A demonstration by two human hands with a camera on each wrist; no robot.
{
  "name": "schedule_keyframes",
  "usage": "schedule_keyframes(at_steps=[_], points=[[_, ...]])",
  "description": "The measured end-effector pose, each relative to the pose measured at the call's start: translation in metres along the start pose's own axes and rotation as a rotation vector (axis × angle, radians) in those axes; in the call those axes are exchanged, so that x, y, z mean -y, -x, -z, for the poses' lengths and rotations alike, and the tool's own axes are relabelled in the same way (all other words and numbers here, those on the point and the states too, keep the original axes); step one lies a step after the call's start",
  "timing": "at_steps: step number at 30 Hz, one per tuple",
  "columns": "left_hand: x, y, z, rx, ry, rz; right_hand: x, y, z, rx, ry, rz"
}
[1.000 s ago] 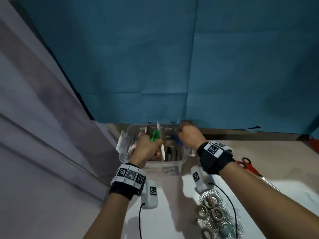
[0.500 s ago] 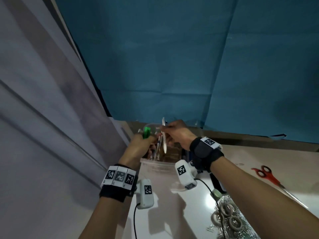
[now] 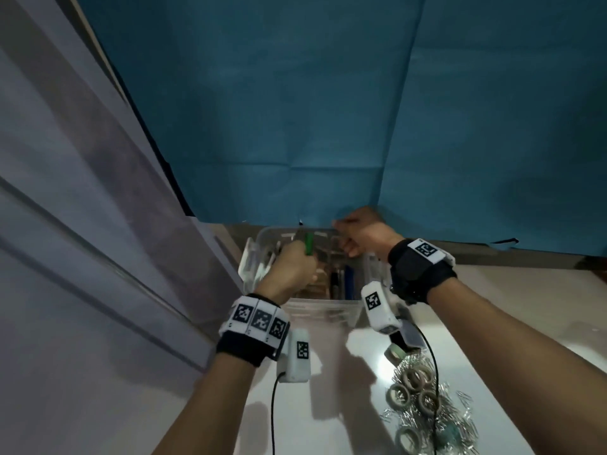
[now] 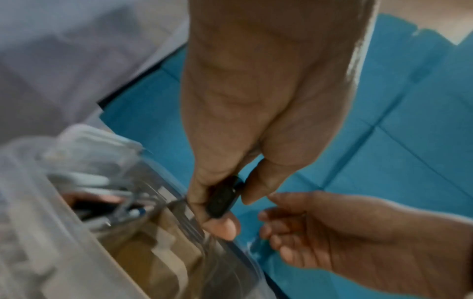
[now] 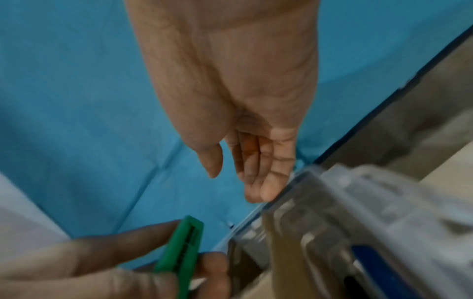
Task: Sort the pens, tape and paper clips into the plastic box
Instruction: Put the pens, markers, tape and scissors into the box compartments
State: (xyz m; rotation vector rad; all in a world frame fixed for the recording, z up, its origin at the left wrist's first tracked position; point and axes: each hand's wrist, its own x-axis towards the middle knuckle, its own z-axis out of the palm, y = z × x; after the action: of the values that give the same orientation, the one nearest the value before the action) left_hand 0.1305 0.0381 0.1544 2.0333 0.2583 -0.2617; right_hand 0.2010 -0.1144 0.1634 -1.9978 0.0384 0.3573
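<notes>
My left hand (image 3: 289, 267) sits over the near left part of the clear plastic box (image 3: 328, 310), fingers curled and pinching a green pen (image 3: 309, 244) that stands up out of the fist above the box. From the right wrist view that same green pen (image 5: 183, 257) is caught between thumb and fingers, just beside the box's corner (image 5: 307, 202). In the left wrist view the left hand (image 4: 256, 101) closes on a dark rounded end (image 4: 221, 199), which I take to be part of what it holds, though blur keeps me from saying more.

My right hand (image 3: 364, 236) is at the far right corner of the box, against the blue cloth (image 3: 328, 110) hung behind. In the right wrist view the right hand (image 5: 230, 91) has straight, relaxed fingers (image 5: 266, 182) lying together, their tips just at the box rim and holding nothing that I can see. The left wrist view shows that right hand (image 4: 358, 242) loosely cupped, near the left fingers but apart from them.

Inside the box I can make out dark and blue pens (image 3: 343, 280) lying in the right compartment, and white ones in the left compartment (image 4: 84, 180).

On the white table (image 3: 492, 307), nearer to me on the right, tape rolls (image 3: 414, 385) lie on a scatter of silver paper clips (image 3: 453, 418)
</notes>
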Motion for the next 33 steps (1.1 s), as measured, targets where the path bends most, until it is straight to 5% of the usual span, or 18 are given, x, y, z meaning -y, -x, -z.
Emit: schedule_keyframes(at_steps=[4, 9, 13, 17, 20, 26, 33], points=[[-0.021, -0.006, -0.049, 0.133, -0.217, 0.0, -0.016, 0.017, 0.049, -0.068, -0.037, -0.006], [-0.041, 0.004, -0.087, 0.06, -0.423, 0.011, -0.05, 0.044, 0.097, -0.046, 0.005, -0.025], [-0.058, 0.015, -0.11, -0.032, -0.451, -0.132, -0.096, 0.068, 0.141, -0.04, 0.017, -0.073], [-0.065, 0.03, -0.158, 0.06, -0.311, -0.303, -0.152, 0.082, 0.169, -0.009, 0.082, -0.181], [-0.061, 0.042, -0.196, 0.168, -0.294, -0.272, -0.194, 0.087, 0.18, -0.021, 0.148, -0.252], [-0.019, 0.038, -0.222, 0.167, -0.498, -0.151, -0.247, 0.103, 0.195, 0.098, 0.294, -0.333], [0.002, 0.04, -0.229, 0.081, -0.497, -0.131, -0.28, 0.09, 0.211, -0.176, 0.613, -0.252]])
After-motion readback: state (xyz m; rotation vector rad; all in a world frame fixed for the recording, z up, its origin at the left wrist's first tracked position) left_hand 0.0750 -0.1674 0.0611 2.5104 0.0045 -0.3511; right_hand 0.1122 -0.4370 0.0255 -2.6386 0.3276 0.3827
